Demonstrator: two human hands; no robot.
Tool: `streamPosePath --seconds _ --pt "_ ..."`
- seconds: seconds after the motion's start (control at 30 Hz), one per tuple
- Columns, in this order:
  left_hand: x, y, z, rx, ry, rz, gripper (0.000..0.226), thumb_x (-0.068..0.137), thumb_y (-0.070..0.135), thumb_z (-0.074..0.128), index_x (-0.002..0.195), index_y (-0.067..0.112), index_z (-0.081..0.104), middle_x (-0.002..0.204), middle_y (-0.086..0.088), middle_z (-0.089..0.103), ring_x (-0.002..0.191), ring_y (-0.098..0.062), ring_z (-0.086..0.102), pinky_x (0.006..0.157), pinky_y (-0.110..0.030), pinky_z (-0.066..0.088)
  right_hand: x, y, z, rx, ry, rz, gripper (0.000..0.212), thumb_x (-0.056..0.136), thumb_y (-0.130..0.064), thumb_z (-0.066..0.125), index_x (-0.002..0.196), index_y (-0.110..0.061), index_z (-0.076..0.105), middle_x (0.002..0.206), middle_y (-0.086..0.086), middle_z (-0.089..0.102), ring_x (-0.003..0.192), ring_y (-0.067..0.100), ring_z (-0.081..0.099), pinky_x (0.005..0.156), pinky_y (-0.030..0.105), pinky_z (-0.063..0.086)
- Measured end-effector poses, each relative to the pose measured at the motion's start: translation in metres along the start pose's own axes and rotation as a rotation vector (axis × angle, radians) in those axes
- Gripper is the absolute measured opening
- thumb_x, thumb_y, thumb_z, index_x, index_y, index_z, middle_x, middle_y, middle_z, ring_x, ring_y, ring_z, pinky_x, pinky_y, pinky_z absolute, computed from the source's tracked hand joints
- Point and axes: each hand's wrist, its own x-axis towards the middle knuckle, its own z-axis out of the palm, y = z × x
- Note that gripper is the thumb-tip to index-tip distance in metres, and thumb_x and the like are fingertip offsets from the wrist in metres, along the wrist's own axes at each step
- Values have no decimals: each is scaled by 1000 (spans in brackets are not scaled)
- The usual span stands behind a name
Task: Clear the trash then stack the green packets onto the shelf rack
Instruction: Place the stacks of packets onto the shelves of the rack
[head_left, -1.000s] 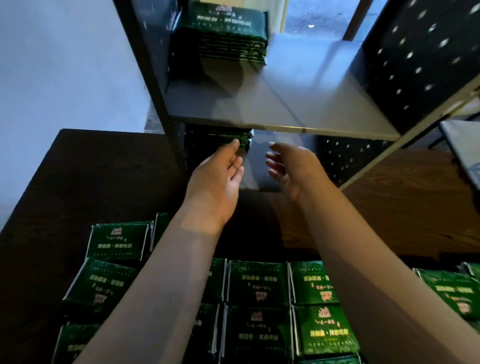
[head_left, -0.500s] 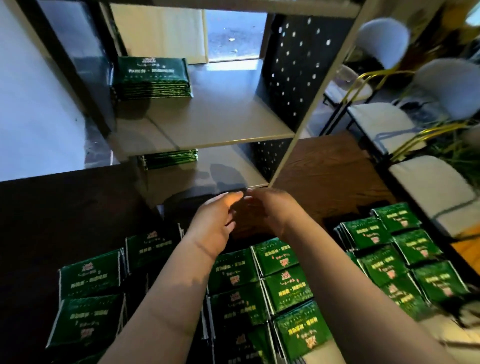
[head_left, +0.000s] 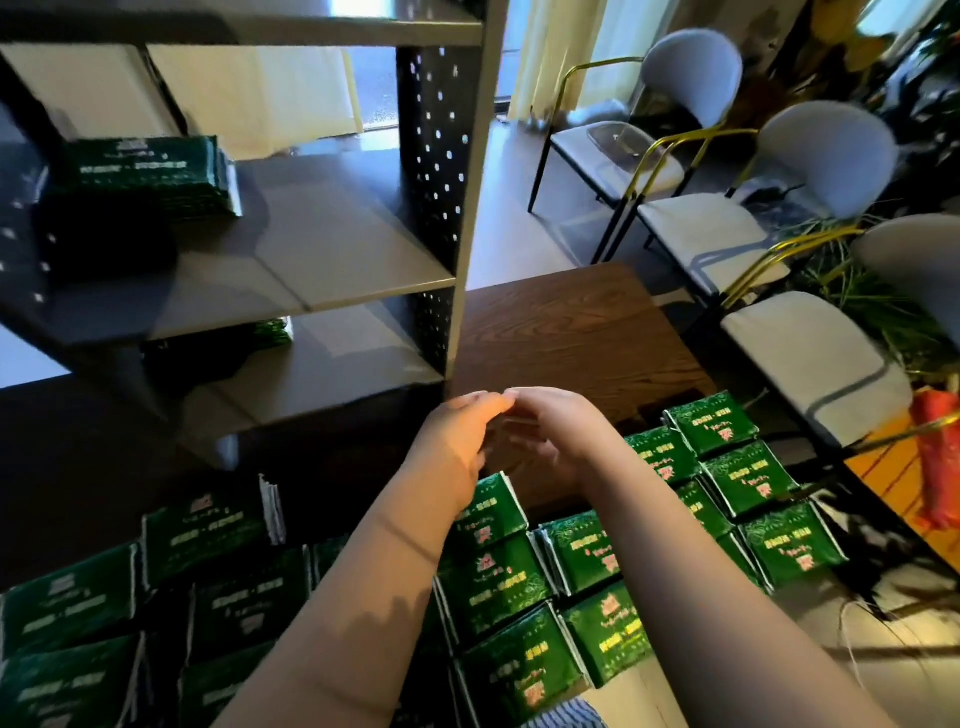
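Note:
Several green packets (head_left: 493, 577) lie in rows on the dark wooden table (head_left: 571, 332), more at the left (head_left: 202, 525) and right (head_left: 748, 478). The grey shelf rack (head_left: 332, 260) stands on the table at the back left. One stack of green packets (head_left: 150, 176) sits on its middle shelf and another stack (head_left: 260, 332) on the lower shelf. My left hand (head_left: 457, 441) and my right hand (head_left: 556, 436) hover side by side above the packets, in front of the rack, fingertips nearly touching, palms facing each other. Both hold nothing.
Three pale upholstered chairs with gold frames (head_left: 696, 223) stand to the right of the table. Green plants (head_left: 872, 291) and an orange-red object (head_left: 935, 462) are at the far right. A perforated black side panel (head_left: 431, 156) closes the rack's right end.
Both hands have drawn back from under the lower shelf toward the packets on the table and come together. The view has swung right, bringing the chairs into sight.

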Motion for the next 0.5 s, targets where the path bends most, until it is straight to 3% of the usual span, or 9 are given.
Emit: streamPosePath --seconds 0.1,0.2,0.27,0.33,0.4,0.5 --pt "15 -16 28 22 39 -21 11 90 15 69 100 17 70 101 -3 69 104 -19 64 101 -36 44 9 1 -34 -16 38 2 14 94 -9 59 89 -14 71 94 8 72 90 18 67 88 37 55" --pt "27 -34 55 40 31 -36 59 77 27 79 129 10 60 125 -7 65 123 -23 56 112 -42 37 27 4 -77 -127 81 11 15 92 -6 63 107 -10 67 107 13 71 98 22 67 89 37 55" --pt "33 -45 72 76 6 -51 84 63 35 83 137 9 53 130 -10 64 125 -23 56 108 -40 40 37 7 -101 -256 103 15 31 87 -1 66 117 -7 64 104 10 70 92 21 66 84 35 54" --pt "44 -57 90 89 20 -97 83 63 30 81 138 14 50 129 -9 63 124 -26 55 103 -39 42 48 8 -125 -434 112 -2 44 83 3 68 125 -6 62 108 9 68 96 20 65 88 34 53" --pt "57 -69 110 143 29 -144 83 69 25 80 143 17 42 127 -11 59 118 -26 55 101 -40 44 58 10 -146 -704 87 -48 54 80 -1 73 131 -11 58 123 8 65 111 21 62 99 35 51" --pt "77 -87 131 496 78 -120 83 80 18 74 150 15 29 113 -8 58 97 -20 59 80 -31 47 71 11 -170 -1163 -46 -116 66 81 -13 75 142 -19 50 139 6 57 129 26 51 109 39 43"
